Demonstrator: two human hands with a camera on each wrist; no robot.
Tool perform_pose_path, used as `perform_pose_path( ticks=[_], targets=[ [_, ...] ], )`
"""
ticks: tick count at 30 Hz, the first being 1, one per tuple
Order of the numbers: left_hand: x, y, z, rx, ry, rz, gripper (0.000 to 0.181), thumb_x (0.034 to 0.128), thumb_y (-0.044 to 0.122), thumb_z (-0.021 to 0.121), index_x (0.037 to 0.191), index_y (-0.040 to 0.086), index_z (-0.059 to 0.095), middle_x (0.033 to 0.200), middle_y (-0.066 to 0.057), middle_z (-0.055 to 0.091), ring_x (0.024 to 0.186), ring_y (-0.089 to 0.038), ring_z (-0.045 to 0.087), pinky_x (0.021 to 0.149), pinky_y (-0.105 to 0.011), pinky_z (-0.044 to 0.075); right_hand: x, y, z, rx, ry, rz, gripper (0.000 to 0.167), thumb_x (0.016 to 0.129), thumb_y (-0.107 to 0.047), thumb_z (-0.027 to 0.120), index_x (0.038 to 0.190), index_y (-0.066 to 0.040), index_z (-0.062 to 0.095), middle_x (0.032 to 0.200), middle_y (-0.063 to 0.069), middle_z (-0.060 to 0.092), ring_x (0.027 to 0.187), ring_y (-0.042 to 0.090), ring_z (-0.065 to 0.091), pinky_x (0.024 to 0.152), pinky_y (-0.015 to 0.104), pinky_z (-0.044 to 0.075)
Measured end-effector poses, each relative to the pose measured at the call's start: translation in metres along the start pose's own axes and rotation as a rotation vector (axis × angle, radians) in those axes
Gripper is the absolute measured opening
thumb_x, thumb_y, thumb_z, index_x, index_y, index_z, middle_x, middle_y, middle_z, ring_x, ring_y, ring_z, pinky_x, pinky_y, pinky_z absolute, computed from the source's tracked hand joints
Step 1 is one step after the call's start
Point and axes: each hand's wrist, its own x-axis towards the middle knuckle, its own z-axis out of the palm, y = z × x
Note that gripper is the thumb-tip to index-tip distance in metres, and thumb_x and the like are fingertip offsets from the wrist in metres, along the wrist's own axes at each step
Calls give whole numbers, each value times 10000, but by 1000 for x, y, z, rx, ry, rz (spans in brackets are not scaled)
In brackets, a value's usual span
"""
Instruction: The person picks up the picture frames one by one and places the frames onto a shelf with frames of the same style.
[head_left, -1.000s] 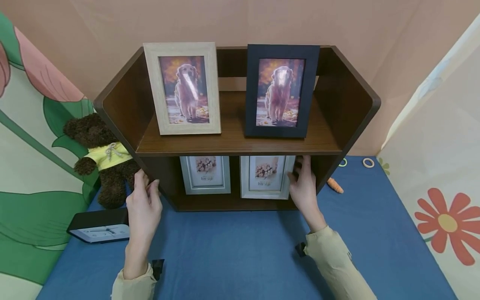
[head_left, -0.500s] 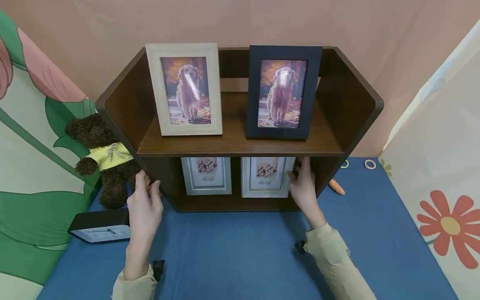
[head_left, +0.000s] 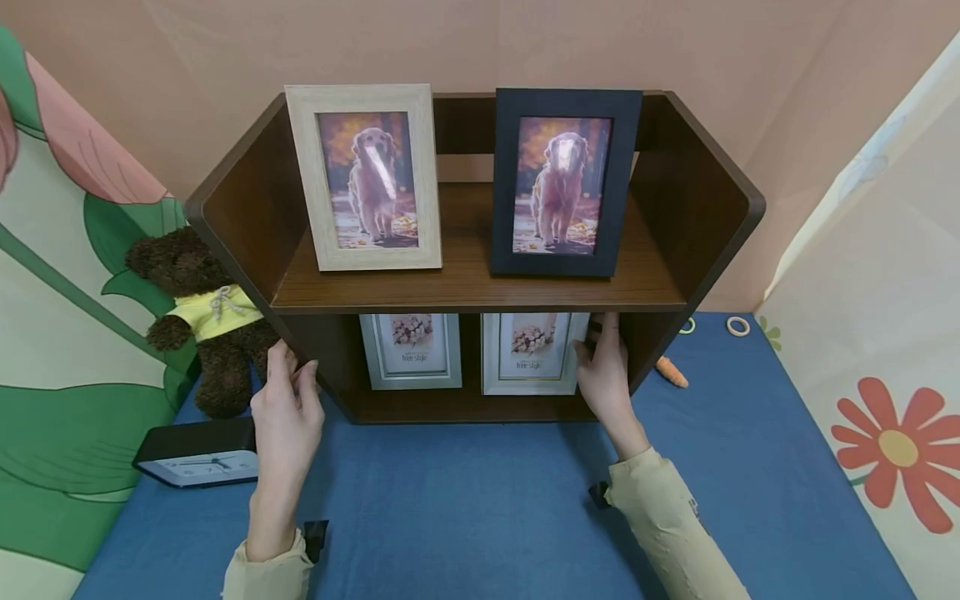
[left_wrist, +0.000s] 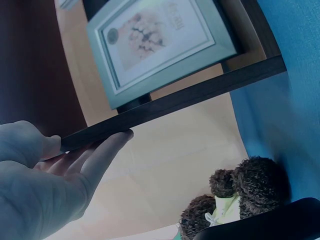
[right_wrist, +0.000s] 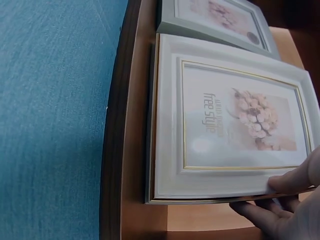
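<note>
A dark brown two-tier shelf [head_left: 472, 292] stands on the blue cloth. At its left side panel my left hand [head_left: 288, 417] grips the front edge, thumb on the inner face and fingers along the outside, as the left wrist view shows. In the lower tier my right hand [head_left: 606, 375] pinches the right edge of a white picture frame [right_wrist: 172, 120] with a thin gold line, thumb on its front and fingers behind. Beside that frame, to its left, stands a pale grey-green picture frame [head_left: 453, 354]. The upper board partly hides both lower frames in the head view.
Above stand a cream picture frame [head_left: 303, 183] and a dark navy picture frame [head_left: 504, 183]. Left of the shelf are a brown teddy bear [head_left: 225, 379] and a black alarm clock [head_left: 198, 435]. Right of it lie a toy carrot [head_left: 672, 372] and small rings [head_left: 729, 326].
The right hand has turned the white picture frame very slightly, its lower right corner moving back a little. The left hand keeps its place on the shelf edge.
</note>
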Motion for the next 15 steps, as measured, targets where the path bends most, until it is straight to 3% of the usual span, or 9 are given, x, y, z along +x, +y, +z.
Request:
perform_pose_path(
  ticks=[5,8,12,15],
  targets=[
    [1,-1,0,-4,3,4,353,1081,-64,557,1429,-96,506,1342,-339,660,856,-491,745,734,-3,341,-1,-1,2,-11,9,-5,811,1051,121,555,1708,-94,132,1552,357,386,1347,560,505,1040,668,487],
    [0,-1,0,-7,5,10,352,1077,-70,562,1423,-97,510,1329,-343,665,786,-473,738,699,-6,341,-5,-2,4,-13,26,-32,821,1041,109,576,1700,-73,123,1642,313,295,1462,514,409,1115,659,429],
    [-2,-2,0,-12,7,22,348,1069,-81,571,1412,-99,515,1315,-340,674,704,-437,718,644,-31,353,-23,-8,7,-72,44,-145,851,1020,89,627,1694,-35,123,1723,234,193,1571,413,275,1196,631,337],
    [0,-1,1,-26,10,28,348,1069,-86,568,1414,-93,519,1329,-329,672,734,-444,727,673,-18,360,-44,-17,4,-104,80,-293,784,993,105,663,1658,-1,263,1702,235,277,1543,393,344,1193,554,370]
  ],
)
